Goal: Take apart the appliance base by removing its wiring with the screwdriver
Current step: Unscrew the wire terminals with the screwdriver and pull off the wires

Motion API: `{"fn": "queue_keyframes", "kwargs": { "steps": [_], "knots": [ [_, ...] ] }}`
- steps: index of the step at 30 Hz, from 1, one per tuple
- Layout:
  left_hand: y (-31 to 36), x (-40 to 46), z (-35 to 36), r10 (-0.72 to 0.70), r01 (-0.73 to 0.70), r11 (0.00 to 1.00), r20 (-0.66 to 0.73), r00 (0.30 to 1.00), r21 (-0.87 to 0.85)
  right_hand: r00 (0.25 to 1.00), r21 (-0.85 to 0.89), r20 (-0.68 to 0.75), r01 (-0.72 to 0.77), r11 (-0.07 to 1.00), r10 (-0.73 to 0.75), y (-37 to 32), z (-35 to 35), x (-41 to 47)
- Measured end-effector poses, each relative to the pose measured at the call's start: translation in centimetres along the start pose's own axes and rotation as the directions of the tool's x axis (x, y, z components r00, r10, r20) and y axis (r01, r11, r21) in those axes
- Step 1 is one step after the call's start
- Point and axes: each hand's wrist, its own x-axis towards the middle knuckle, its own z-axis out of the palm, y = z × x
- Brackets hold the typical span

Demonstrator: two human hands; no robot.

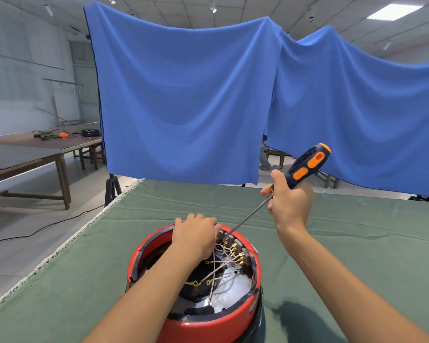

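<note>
The red appliance base (196, 315) is set open-side up on the green-covered table (344, 256); its far rim is gripped by the left hand (196, 233); the screwdriver (305, 169) is clasped in the right hand (291, 201), its tip laid at the terminal block (233, 246) inside that rim; a terminal screw is judged to be under attack; steady seating and turning are called for next, so that the wiring (221, 266) may be freed.

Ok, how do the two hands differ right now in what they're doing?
The right hand is raised above the green cloth, gripping the black-and-orange screwdriver low on its handle; the left hand sits lower, on the far rim of the red round appliance base. The right hand works a tool; the left holds none, fingers curled by the thin wires. Both are bare.
</note>
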Motion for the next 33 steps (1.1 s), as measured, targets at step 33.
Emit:
{"fn": "queue_keyframes", "kwargs": {
  "steps": [33],
  "knots": [
    [-1.1,0.8,1.5,0.024,-0.065,0.96,-0.152,0.988,-0.273,0.966,0.058,-0.022,0.257,0.965,-0.256,-0.1,0.2,0.7]
  ]
}}
